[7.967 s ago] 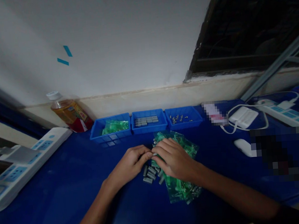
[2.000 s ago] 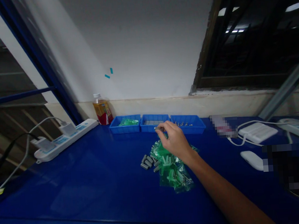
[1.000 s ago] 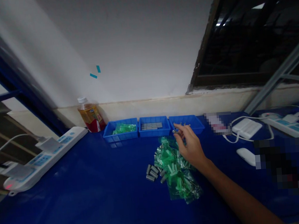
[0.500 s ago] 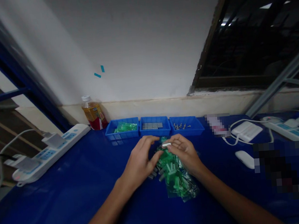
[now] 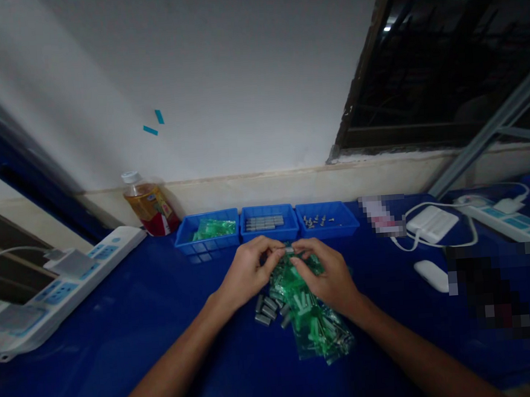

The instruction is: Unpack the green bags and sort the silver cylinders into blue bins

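My left hand [image 5: 247, 273] and my right hand [image 5: 325, 274] meet over a heap of small green plastic bags [image 5: 317, 323] on the blue table. Both pinch a small pale part [image 5: 288, 251] between their fingertips, fingers curled. Several grey metal blocks [image 5: 266, 310] lie loose just under my left hand. Behind the hands stand three blue trays: the left tray [image 5: 191, 245] holds green bags, the middle tray [image 5: 267, 233] rows of grey blocks, the right tray [image 5: 344, 226] small screws.
A drink bottle [image 5: 145, 204] stands against the wall at the back left. A white power strip [image 5: 44, 292] lies at the left. On the right are a white charger box with cable [image 5: 431, 223], a white mouse [image 5: 431, 274] and another power strip [image 5: 506, 218].
My right hand reached out to the trays and came back. My left hand returned into view, and both hands have now closed together on a small part over the bags.
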The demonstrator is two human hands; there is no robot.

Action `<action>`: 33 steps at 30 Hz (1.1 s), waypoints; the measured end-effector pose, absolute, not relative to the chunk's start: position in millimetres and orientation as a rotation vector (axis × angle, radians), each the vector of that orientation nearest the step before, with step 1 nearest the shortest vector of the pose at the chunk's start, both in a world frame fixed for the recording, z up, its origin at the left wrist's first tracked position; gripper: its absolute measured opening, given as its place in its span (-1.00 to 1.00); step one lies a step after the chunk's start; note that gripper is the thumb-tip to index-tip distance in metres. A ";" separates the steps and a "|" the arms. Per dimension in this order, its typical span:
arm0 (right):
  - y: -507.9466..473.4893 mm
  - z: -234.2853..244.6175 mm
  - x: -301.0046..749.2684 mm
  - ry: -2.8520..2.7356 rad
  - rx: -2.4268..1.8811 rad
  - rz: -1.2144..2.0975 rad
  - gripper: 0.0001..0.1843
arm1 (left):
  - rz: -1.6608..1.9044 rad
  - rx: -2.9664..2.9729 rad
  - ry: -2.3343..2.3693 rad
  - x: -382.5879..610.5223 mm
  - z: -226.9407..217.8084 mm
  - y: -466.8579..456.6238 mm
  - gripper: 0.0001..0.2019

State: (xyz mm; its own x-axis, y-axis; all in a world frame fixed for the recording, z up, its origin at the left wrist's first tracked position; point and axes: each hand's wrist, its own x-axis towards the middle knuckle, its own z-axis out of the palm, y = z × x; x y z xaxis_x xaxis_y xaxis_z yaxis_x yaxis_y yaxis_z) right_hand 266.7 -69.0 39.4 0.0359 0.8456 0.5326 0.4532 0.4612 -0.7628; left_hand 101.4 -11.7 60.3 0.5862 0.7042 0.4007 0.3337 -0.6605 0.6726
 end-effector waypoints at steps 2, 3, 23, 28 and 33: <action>-64.0 41.3 267.8 -1.813 -1.167 0.146 -0.86 | 0.839 2.150 0.866 102.0 55.4 -3.5 -0.75; -60.2 42.8 267.8 -1.881 -1.165 0.055 -0.87 | 0.821 2.094 0.870 102.6 52.9 0.8 -0.72; 91.3 61.7 285.9 -2.817 -1.730 0.025 -0.88 | -0.521 2.435 1.101 69.1 81.7 -1.3 -0.79; 91.9 66.7 287.7 -2.761 -1.652 -0.010 -0.91 | -0.377 2.577 1.200 73.1 77.1 -0.6 -0.79; 53.6 72.9 293.8 -2.487 -1.582 -0.056 -0.77 | -0.305 2.627 1.188 74.7 71.7 1.1 -0.84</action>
State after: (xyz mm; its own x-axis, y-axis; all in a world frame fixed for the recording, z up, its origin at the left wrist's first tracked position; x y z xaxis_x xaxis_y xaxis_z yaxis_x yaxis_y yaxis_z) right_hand 293.8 53.6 72.9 -0.4109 0.8933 0.1822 0.9005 0.4289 -0.0716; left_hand 74.7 1.1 71.7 0.6473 0.7065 -0.2861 0.7570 -0.6398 0.1329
